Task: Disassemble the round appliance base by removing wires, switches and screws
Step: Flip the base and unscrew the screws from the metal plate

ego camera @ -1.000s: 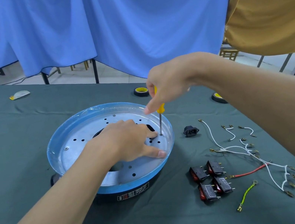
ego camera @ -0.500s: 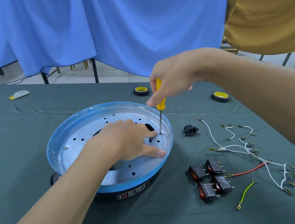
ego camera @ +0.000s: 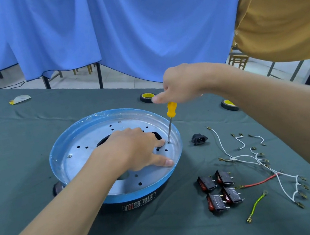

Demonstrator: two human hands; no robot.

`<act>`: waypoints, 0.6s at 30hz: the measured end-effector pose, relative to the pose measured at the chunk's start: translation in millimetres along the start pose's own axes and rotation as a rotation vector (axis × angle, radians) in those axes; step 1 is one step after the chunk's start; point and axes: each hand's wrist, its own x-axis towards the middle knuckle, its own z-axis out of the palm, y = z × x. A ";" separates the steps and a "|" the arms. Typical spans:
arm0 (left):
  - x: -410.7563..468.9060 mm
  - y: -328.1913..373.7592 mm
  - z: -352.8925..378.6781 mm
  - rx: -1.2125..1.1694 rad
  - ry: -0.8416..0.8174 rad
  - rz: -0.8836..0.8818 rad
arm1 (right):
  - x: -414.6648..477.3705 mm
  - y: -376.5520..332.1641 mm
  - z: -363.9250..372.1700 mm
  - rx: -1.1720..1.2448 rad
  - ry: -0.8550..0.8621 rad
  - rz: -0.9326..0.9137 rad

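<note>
Yellow-handled screwdriver (ego camera: 171, 109), gripped by the right hand (ego camera: 182, 84), meets a screw (ego camera: 168, 142); left hand (ego camera: 136, 148) presses flat on the round metal base (ego camera: 76, 167).

Round base (ego camera: 134, 196): blue rim, silver plate dotted with black holes. Screwdriver (ego camera: 171, 108) handle yellow. On the dark green table cloth (ego camera: 33, 158) lie black switches (ego camera: 220, 190) with red rockers, white wires (ego camera: 240, 157), a red wire (ego camera: 259, 182) and a yellow-green wire (ego camera: 256, 204). The tape rolls (ego camera: 146, 97) by the far edge look black and yellow.

The round base (ego camera: 78, 156) sits on the bench (ego camera: 10, 141). Right of it lie four switches (ego camera: 220, 190), with wires (ego camera: 245, 158) behind them.
</note>
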 end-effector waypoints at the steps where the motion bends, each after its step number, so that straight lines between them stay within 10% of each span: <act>1: 0.1 0.2 -0.4 0.002 0.001 0.000 | 0.8 0.9 1.4 0.014 0.013 -0.011; 18: -3.1 2.1 -2.6 0.006 0.003 -0.002 | -4.9 4.2 -1.4 0.096 0.004 -0.049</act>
